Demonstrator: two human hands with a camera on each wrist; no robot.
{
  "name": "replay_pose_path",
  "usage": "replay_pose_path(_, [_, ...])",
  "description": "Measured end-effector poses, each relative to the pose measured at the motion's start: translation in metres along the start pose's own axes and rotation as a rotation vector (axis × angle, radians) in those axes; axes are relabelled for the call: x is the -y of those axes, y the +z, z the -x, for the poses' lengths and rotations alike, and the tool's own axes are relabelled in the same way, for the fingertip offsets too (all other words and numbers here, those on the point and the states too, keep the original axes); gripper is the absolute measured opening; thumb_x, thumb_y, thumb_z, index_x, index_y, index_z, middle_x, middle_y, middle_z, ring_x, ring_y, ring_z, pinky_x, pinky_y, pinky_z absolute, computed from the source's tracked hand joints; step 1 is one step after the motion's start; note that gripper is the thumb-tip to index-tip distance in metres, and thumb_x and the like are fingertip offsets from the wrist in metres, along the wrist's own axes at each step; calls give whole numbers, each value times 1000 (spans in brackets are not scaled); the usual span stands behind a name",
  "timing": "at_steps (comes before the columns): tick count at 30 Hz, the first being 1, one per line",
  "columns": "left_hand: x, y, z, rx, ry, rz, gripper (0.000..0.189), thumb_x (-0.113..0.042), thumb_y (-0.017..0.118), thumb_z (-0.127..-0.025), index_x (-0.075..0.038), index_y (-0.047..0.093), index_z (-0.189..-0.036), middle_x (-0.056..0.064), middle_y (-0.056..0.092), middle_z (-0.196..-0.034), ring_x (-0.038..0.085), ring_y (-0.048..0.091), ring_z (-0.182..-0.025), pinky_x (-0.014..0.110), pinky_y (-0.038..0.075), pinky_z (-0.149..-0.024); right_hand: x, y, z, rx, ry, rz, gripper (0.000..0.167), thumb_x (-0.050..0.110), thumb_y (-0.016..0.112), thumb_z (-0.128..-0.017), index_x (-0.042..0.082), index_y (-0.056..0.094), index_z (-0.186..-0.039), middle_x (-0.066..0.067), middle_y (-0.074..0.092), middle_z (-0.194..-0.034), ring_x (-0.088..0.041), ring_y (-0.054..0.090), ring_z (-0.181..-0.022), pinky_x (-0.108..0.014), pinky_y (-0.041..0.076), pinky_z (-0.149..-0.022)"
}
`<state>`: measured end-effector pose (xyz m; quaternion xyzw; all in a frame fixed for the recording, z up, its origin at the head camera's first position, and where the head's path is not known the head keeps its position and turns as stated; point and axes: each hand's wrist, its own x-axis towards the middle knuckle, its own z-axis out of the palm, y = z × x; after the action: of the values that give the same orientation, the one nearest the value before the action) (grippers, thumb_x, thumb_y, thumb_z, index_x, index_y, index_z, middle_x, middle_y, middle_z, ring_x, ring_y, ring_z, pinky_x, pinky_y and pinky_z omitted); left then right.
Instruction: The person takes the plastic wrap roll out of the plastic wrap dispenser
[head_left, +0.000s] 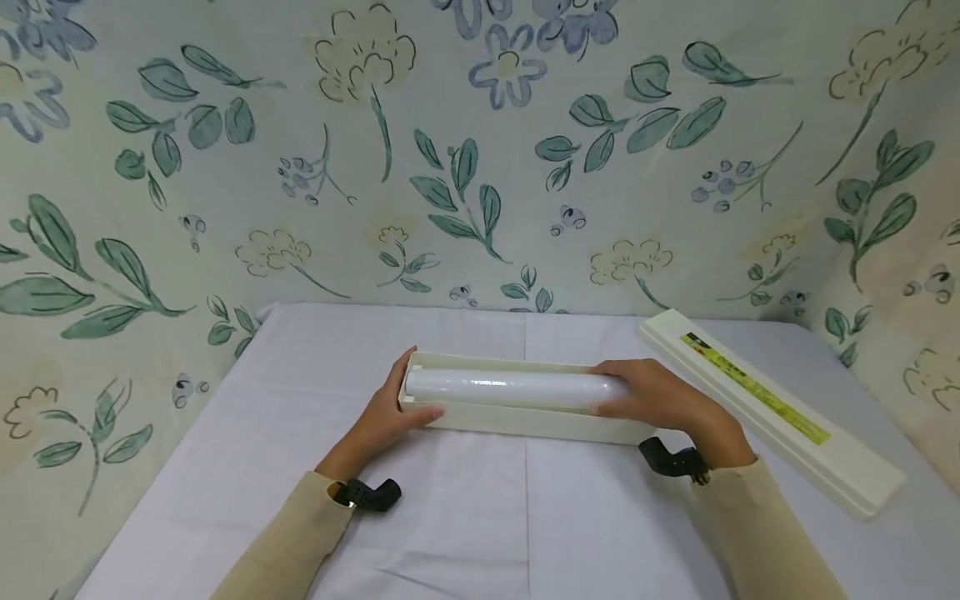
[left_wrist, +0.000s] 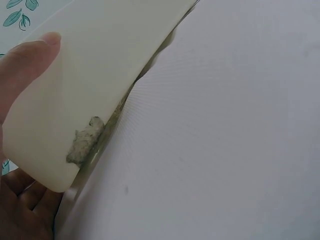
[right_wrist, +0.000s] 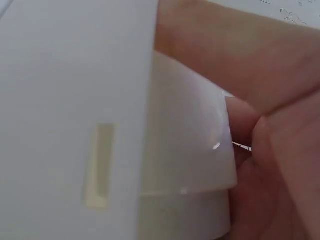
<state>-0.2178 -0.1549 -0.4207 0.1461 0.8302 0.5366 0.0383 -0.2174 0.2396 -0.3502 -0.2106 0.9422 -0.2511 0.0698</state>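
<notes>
Gripping the white roll [head_left: 495,387] near its right end: right hand [head_left: 656,398], thumb on the near side, fingers across to the far side, opened only as wide as the roll. Left hand [head_left: 390,412] holds the left end of the cream box [head_left: 540,423], thumb on the near wall, fingers round behind.

Key relation: roll lies lengthwise in the open-topped box, long axis left-right, same as the box, between the hands. Right hand is the one on the roll; left is on the box. Can't tell if the roll touches the box floor.

Lid-like piece [head_left: 772,415] with yellow-green label [head_left: 750,383] lies apart on the right, slanted. All on white cloth [head_left: 450,525]. Left wrist view: torn patch [left_wrist: 86,141] on the box wall, low, near its end.
</notes>
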Motion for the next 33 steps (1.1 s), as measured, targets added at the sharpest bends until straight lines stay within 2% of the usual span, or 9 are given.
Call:
replay_pose_path(5, [21,1,-8,-6,0,3,103,-28,79,-81,-27,7,-155,7,42,-141,27,51,-115,50,46,-95,4,-5,2,-23,-5,37,59,39,79,-79,7,63,-125,-5,66,-111,-19,58,-89,-37,49,-76])
replay_pose_path(10, [25,1,-11,-30,26,4,103,-35,80,-79,-30,11,-155,2,44,-140,25,51,-116,51,45,-96,5,-7,3,-80,-21,66,61,47,80,-74,12,66,-122,-3,67,-112,-18,59,-87,-35,50,-71])
replay_pose_path(14, [26,1,-9,-30,19,3,103,-39,80,-78,-30,11,-155,1,44,-139,24,52,-115,50,45,-95,4,-6,4,-98,-34,60,60,53,81,-70,17,69,-117,-2,66,-116,-18,59,-88,-32,51,-69])
replay_pose_path(21, [25,2,-8,-36,23,-1,104,-40,80,-78,-31,11,-154,0,44,-139,23,50,-115,49,45,-95,3,-9,5,-155,-115,57,56,59,80,-68,23,72,-111,2,65,-117,-15,60,-89,-29,51,-67])
replay_pose_path(28, [23,2,-6,-18,-7,-4,102,-32,79,-80,-31,9,-155,3,42,-142,25,49,-116,50,43,-97,5,-11,8,-175,-137,32,57,61,78,-69,23,72,-111,4,65,-118,-14,60,-91,-27,52,-66])
replay_pose_path(30, [19,2,-4,-12,-14,-6,102,-30,79,-81,-29,8,-155,6,41,-143,27,49,-117,51,42,-97,5,-11,8,-186,-149,26,57,60,78,-69,22,72,-111,3,64,-119,-15,60,-91,-26,52,-66])
replay_pose_path(33, [4,1,0,-2,-13,-2,101,-27,78,-82,-24,8,-155,9,41,-143,27,49,-117,50,43,-97,5,-11,9,-199,-162,16,56,58,79,-70,21,72,-111,3,64,-119,-15,61,-91,-27,53,-66])
